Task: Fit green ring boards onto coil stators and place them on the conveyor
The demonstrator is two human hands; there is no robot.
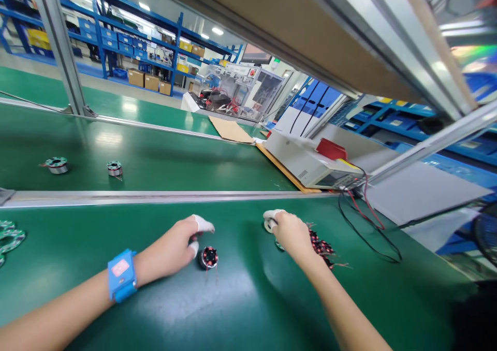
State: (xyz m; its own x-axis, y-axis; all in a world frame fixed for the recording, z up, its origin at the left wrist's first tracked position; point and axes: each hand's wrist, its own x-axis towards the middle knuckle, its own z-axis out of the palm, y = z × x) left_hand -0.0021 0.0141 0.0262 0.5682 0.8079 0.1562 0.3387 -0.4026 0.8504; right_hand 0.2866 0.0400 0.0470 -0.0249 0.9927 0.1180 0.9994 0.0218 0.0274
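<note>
My left hand point(176, 247) rests on the green bench with white finger cots on its fingertips, which are loosely apart beside a small round wound stator point(208, 257) standing on the mat; a blue wrist strap point(121, 275) sits on that wrist. My right hand point(289, 233) is curled, fingers closed over something at the edge of a heap of several red-and-black wound stators point(321, 247) with loose wire ends. What lies under those fingers is hidden.
Two more stators point(57, 165) point(114, 169) sit on the green conveyor belt behind a metal rail point(155, 196). A white test instrument point(306, 162) with red and black leads point(365, 216) stands at right. Green-white rings point(10, 237) lie at far left.
</note>
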